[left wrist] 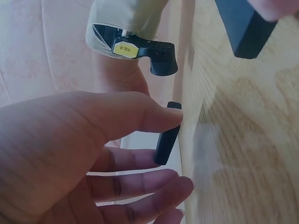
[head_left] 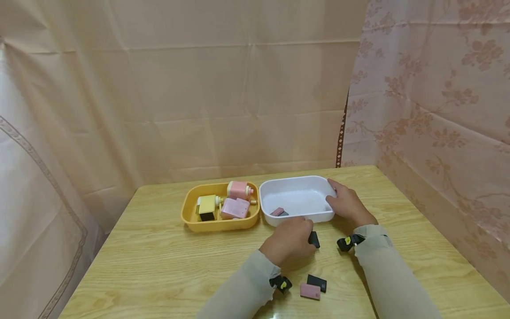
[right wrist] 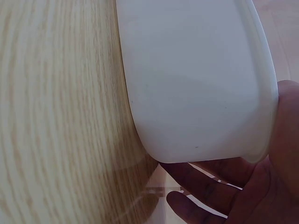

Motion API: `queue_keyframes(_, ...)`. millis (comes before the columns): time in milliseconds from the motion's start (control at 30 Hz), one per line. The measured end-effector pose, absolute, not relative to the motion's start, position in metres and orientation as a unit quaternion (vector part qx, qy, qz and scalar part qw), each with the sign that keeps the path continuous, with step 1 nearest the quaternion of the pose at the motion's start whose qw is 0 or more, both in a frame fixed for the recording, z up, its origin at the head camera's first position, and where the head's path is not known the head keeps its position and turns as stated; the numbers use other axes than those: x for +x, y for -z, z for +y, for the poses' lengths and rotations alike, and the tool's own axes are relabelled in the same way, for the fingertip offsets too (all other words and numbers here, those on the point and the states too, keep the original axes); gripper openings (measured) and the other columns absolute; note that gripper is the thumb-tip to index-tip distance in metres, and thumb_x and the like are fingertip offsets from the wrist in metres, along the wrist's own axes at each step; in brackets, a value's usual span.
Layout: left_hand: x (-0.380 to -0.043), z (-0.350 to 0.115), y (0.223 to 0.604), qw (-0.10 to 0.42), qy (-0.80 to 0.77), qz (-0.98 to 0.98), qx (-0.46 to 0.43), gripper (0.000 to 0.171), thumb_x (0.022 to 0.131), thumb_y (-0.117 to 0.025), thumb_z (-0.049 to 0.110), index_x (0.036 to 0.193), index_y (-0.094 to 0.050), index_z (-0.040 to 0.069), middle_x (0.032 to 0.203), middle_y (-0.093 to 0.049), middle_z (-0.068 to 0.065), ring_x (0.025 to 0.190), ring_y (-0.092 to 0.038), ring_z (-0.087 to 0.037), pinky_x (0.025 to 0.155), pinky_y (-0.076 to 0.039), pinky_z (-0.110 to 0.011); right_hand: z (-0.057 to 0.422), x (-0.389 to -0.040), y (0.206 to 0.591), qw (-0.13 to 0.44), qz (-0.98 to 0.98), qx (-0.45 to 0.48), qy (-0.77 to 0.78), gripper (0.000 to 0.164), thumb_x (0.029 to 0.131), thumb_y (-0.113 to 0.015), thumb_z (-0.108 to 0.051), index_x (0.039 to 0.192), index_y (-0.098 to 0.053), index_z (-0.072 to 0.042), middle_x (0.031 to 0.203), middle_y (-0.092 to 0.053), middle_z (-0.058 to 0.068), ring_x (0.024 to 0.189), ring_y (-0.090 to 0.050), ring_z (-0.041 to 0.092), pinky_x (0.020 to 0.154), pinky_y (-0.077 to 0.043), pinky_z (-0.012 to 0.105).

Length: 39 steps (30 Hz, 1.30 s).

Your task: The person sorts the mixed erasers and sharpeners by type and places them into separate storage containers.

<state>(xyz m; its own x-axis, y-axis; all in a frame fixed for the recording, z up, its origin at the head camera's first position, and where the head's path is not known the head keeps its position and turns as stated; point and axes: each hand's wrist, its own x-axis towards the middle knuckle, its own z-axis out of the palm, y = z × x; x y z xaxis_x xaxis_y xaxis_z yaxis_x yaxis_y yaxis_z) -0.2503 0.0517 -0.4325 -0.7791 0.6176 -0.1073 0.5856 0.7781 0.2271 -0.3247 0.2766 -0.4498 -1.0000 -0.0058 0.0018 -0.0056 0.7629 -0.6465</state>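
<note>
My left hand (head_left: pixel 290 239) pinches a small flat black block (left wrist: pixel 168 135) between thumb and fingers, just in front of a white plastic bin (head_left: pixel 294 180). At the bin's right end, my right hand (head_left: pixel 347 204) grips the rim, with the thumb over the edge and the fingers against the outer wall in the right wrist view. A small pink block (head_left: pixel 277 212) and a grey one lie inside the bin at its left front corner. Nearer to me on the table, a pink block (head_left: pixel 310 291) lies against a black block (head_left: pixel 317 282).
Left of the white bin stands a yellow bin (head_left: pixel 223 227) holding a yellow box-shaped object (head_left: pixel 207 206), a pink one (head_left: pixel 237 189) and a lilac one (head_left: pixel 235 208). The wooden table (head_left: pixel 159 257) ends at a hanging cloth (head_left: pixel 223 97) behind the bins.
</note>
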Motion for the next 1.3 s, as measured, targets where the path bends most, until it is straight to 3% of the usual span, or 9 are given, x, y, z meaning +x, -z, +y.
queue_keyframes(400,-0.253,0.051,0.426,0.075,-0.102,0.937,0.327,0.039,0.085,-0.084,0.042,0.116,-0.07,0.023,0.101,-0.065,0.008,0.082,-0.057,-0.008,0.074,-0.052,-0.025,0.277,-0.326,0.451,0.005,0.938,0.004,0.346,0.068,0.105,-0.049,-0.02,0.165,-0.02,-0.004,0.165,-0.031,0.027,0.147,-0.038,0.049,0.115,-0.034,0.065)
queue_keyframes(767,-0.254,0.048,0.42,0.029,-0.109,0.933,0.341,0.037,0.083,-0.085,0.041,0.112,-0.073,0.023,0.097,-0.064,0.009,0.078,-0.056,-0.007,0.068,-0.049,-0.023,0.276,-0.325,0.45,0.008,0.941,0.001,0.337,0.068,0.105,-0.048,-0.02,0.164,-0.02,-0.003,0.165,-0.031,0.027,0.147,-0.038,0.049,0.115,-0.035,0.065)
queue_keyframes(1000,-0.257,0.043,0.416,-0.006,-0.1,0.939,0.329,0.039,0.083,-0.082,0.048,0.115,-0.073,0.027,0.101,-0.066,0.011,0.082,-0.057,-0.007,0.077,-0.045,-0.032,0.276,-0.324,0.449,0.003,0.942,-0.007,0.337,0.068,0.104,-0.048,-0.019,0.164,-0.021,-0.002,0.164,-0.033,0.028,0.145,-0.041,0.048,0.114,-0.037,0.064)
queue_keyframes(1300,-0.26,0.039,0.412,-0.02,-0.115,0.939,0.324,0.04,0.085,-0.081,0.047,0.118,-0.073,0.026,0.105,-0.066,0.009,0.083,-0.056,-0.009,0.076,-0.052,-0.028,0.276,-0.323,0.449,0.0,0.941,-0.008,0.337,0.068,0.104,-0.048,-0.019,0.164,-0.021,-0.001,0.163,-0.033,0.029,0.145,-0.041,0.049,0.114,-0.036,0.065)
